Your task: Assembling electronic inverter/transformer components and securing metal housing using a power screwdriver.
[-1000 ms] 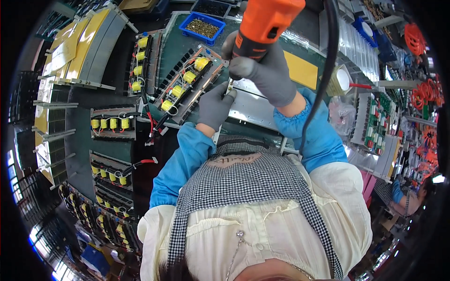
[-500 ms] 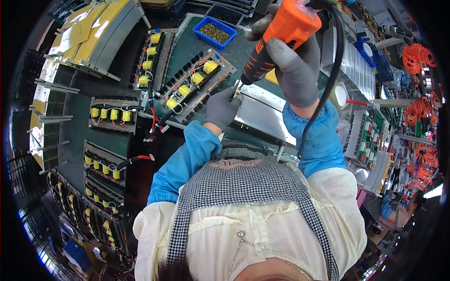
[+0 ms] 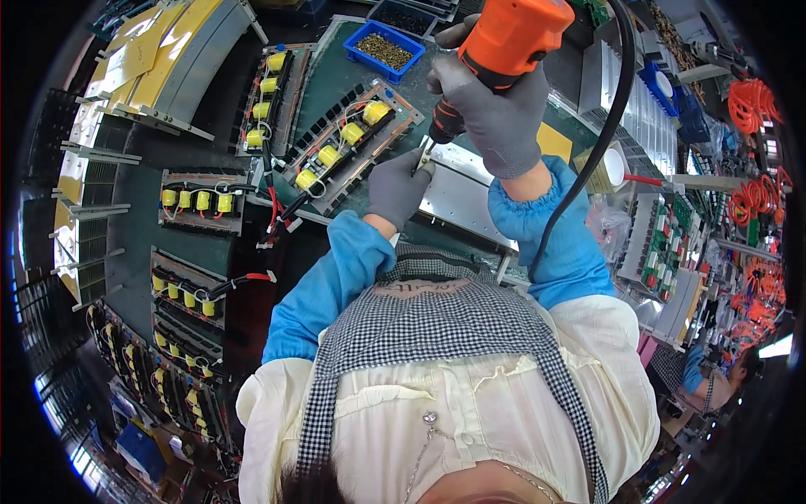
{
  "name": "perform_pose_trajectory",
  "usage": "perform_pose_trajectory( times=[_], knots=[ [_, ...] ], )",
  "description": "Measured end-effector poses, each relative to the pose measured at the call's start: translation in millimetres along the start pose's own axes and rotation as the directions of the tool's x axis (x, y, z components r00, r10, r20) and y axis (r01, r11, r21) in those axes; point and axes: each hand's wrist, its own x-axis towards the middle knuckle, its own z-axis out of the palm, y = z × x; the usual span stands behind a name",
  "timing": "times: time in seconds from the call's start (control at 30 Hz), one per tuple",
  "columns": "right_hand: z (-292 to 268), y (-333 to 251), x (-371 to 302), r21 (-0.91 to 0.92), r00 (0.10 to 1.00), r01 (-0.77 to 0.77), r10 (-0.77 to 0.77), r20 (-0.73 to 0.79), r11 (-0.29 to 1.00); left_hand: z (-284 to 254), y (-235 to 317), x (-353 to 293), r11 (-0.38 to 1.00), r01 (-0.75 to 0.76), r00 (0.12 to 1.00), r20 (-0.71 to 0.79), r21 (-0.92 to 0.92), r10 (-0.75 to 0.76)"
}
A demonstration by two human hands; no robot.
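Observation:
My gloved right hand (image 3: 504, 122) is wrapped round an orange and black electric screwdriver (image 3: 516, 38). The tool's bit points down at the near-left corner of a flat silver metal plate (image 3: 462, 195) in front of me. At that corner my gloved left hand (image 3: 396, 189) is closed, thumb and forefinger pinched beside the bit tip. A small shiny piece shows there, too small to name. Just left of the plate lies a circuit board with yellow coils (image 3: 353, 133).
A blue bin (image 3: 374, 69) of small brass-coloured screws stands beyond the board. More coil boards (image 3: 197, 202) lie to the left, near yellow-topped panels (image 3: 185, 63). The screwdriver's black cord (image 3: 598, 147) hangs past my right arm. A tape roll (image 3: 613, 168) is on the right.
My right hand and the screwdriver have shifted left and slightly toward the plate, with the tool more upright. My left hand has stayed almost in place at the corner.

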Motion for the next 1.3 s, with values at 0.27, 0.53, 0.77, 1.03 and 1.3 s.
perform_pose_trajectory(
  times=[0.27, 0.53, 0.77, 1.03, 1.3],
  knots=[
    [3, -4, -6, 0.021, 0.996, 0.048, -0.047, -0.075, 0.999, 3, -4, 2, 0.999, -0.017, 1.0, -0.001, 0.042, 0.017],
    [-1, 2, -5, 0.022, 0.994, 0.105, -0.104, -0.029, 0.994, 8, -7, 2, 1.0, -0.03, 0.998, -0.047, 0.001, 0.03],
    [-29, -8, 3, 0.288, 0.97, -0.024, -0.047, 0.237, 0.957, 5, -2, 1, 0.998, -0.06, 0.998, -0.035, -0.007, 0.059],
    [-46, 18, 17, 0.369, 0.948, 0.007, -0.124, 0.294, 0.929, 5, 5, 2, 1.0, -0.005, 1.0, -0.016, 0.011, 0.005],
    [-34, -6, 7, 0.013, 0.958, -0.122, 0.114, 0.264, 0.992, 10, -3, 4, 0.996, -0.003, 1.0, -0.03, -0.09, 0.0]
  ],
)
